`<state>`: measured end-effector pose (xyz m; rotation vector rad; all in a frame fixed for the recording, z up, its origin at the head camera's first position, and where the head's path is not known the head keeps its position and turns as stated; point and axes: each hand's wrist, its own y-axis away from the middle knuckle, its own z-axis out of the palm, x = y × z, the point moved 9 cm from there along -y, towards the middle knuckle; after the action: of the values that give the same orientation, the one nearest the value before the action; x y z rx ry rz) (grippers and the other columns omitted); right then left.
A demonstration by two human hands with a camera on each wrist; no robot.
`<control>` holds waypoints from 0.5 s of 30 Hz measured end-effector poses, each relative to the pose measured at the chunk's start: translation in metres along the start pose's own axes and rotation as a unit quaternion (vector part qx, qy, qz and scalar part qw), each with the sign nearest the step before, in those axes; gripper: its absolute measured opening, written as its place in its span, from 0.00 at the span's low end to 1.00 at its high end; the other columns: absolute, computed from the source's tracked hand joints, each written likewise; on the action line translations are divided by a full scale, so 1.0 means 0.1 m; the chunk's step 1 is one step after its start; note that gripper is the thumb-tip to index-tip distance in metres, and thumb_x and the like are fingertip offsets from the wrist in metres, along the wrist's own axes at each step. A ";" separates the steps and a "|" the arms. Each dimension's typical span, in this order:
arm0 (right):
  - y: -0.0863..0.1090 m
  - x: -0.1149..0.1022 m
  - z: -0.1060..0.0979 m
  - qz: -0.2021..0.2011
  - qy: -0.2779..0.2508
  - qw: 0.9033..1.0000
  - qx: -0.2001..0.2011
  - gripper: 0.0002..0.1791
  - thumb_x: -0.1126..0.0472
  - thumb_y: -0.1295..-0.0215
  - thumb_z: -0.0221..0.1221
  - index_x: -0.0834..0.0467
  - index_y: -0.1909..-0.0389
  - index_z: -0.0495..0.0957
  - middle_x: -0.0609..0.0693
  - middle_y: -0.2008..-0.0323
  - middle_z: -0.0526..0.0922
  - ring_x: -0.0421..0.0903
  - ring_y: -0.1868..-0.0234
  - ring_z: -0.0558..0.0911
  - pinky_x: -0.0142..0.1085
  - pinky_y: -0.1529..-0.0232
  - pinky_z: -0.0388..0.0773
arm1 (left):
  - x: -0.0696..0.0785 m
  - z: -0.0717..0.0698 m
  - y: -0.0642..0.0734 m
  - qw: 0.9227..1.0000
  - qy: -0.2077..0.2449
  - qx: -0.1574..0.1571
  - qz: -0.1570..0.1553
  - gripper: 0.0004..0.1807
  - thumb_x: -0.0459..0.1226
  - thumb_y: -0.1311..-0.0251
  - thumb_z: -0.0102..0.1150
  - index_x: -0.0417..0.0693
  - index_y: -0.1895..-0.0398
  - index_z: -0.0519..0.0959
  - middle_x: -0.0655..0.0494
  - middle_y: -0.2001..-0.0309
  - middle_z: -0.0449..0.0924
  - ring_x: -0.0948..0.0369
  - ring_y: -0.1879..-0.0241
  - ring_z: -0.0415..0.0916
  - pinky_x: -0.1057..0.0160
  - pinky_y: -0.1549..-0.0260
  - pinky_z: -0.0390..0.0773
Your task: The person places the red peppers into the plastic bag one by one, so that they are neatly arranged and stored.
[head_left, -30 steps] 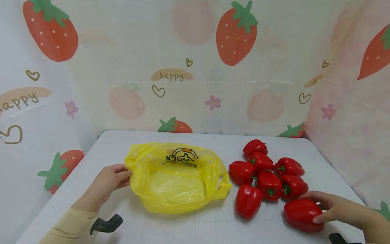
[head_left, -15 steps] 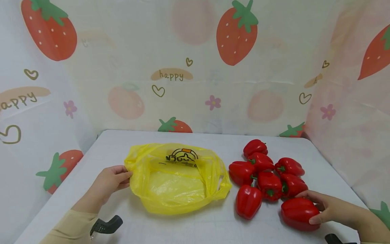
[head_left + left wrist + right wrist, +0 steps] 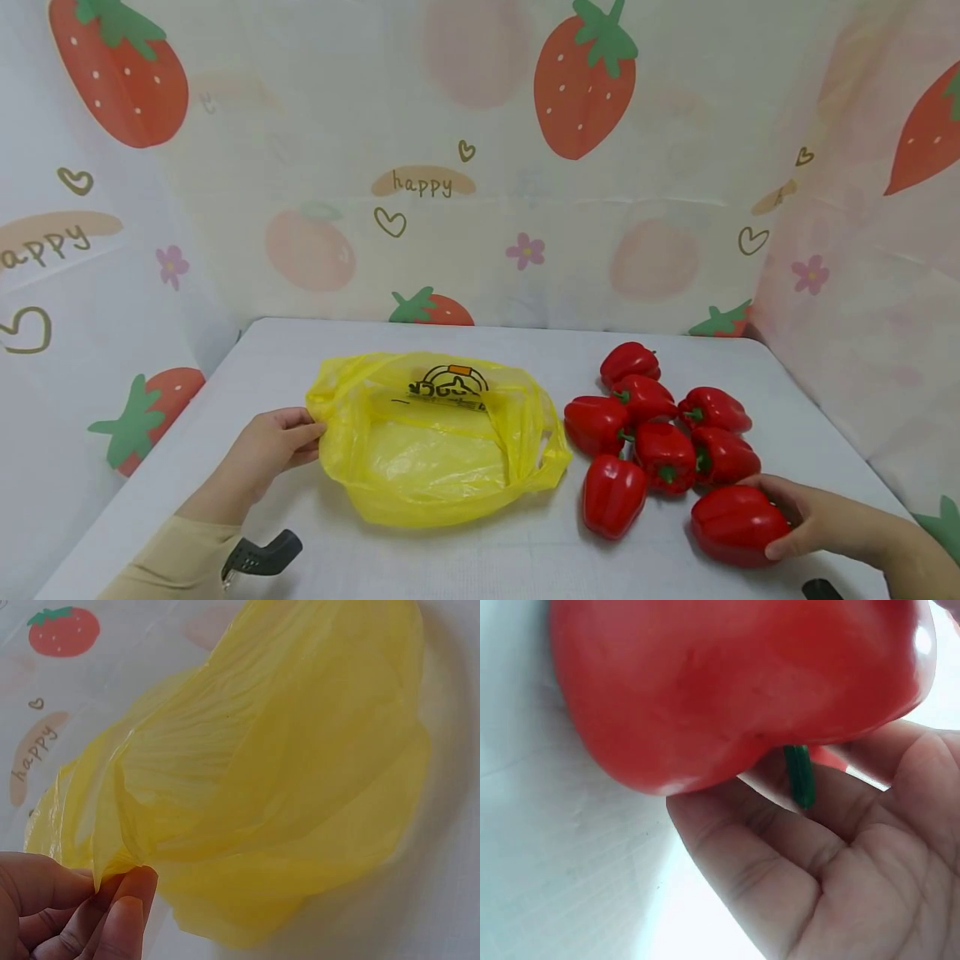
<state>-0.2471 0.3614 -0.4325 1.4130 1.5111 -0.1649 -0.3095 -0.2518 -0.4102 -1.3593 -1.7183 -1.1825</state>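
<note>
My left hand (image 3: 279, 446) pinches the left rim of a yellow plastic bag (image 3: 435, 467). The bag lies with its mouth spread open and black print on its back wall. In the left wrist view, thin film (image 3: 262, 787) bunches between thumb and fingers. At the front right, my right hand (image 3: 817, 517) holds a glossy red bell pepper (image 3: 735, 525), thumb on its near side and fingers at its far side. Seen from the right wrist, the pepper's green stem (image 3: 800, 776) points toward the palm, and the fingertips touch its stem end.
Several more red bell peppers (image 3: 663, 458) sit clustered right of the bag, one of them (image 3: 613, 497) nearer the front. A white cloth covers the table (image 3: 480, 558). Strawberry-print curtains (image 3: 450, 250) rise at the back and both sides.
The held pepper has slid slightly left, toward the cluster. The right hand moved left with it, then drew back a little along it. The left hand and bag have stayed put.
</note>
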 end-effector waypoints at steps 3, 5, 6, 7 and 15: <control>0.00 0.00 0.01 -0.011 -0.009 1.000 -0.010 0.41 0.64 0.49 0.65 0.67 0.37 0.53 0.61 0.46 0.65 0.53 0.51 0.68 0.49 0.58 0.78 | 0.00 0.00 0.00 1.000 -0.001 0.001 -0.002 0.24 0.43 0.40 0.56 0.36 0.46 0.71 0.46 0.54 0.76 0.61 0.65 0.78 0.65 0.61 0.79; 0.00 0.00 0.02 -0.018 -0.014 1.000 -0.015 0.40 0.65 0.49 0.64 0.67 0.38 0.53 0.61 0.46 0.65 0.53 0.50 0.67 0.49 0.57 0.78 | 0.00 0.00 0.00 1.000 0.000 -0.001 0.000 0.24 0.43 0.40 0.56 0.36 0.46 0.71 0.46 0.54 0.76 0.61 0.65 0.78 0.65 0.61 0.80; 0.00 -0.01 0.02 -0.023 -0.014 0.999 -0.018 0.40 0.65 0.49 0.64 0.67 0.38 0.53 0.61 0.46 0.65 0.53 0.51 0.67 0.49 0.57 0.78 | 0.00 0.01 0.00 1.000 0.001 -0.002 0.001 0.24 0.43 0.40 0.56 0.36 0.46 0.71 0.46 0.54 0.77 0.61 0.65 0.78 0.64 0.61 0.80; 0.00 -0.01 0.02 -0.027 -0.014 0.999 -0.020 0.40 0.65 0.49 0.64 0.67 0.38 0.53 0.61 0.46 0.65 0.53 0.51 0.67 0.49 0.57 0.78 | 0.01 0.01 0.00 1.000 0.002 -0.004 0.003 0.24 0.43 0.40 0.56 0.35 0.46 0.71 0.46 0.54 0.77 0.61 0.65 0.78 0.64 0.62 0.80; 0.00 -0.09 0.02 -0.042 -0.002 0.999 -0.021 0.38 0.64 0.49 0.64 0.66 0.39 0.56 0.60 0.46 0.66 0.52 0.51 0.68 0.49 0.58 0.78 | 0.00 0.01 0.01 1.000 0.007 -0.002 -0.001 0.24 0.44 0.40 0.56 0.36 0.46 0.71 0.47 0.55 0.77 0.61 0.65 0.78 0.64 0.61 0.80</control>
<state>-0.2480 0.3545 -0.4270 1.3152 1.5626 -0.1862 -0.3087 -0.2510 -0.4099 -1.3493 -1.7097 -1.1931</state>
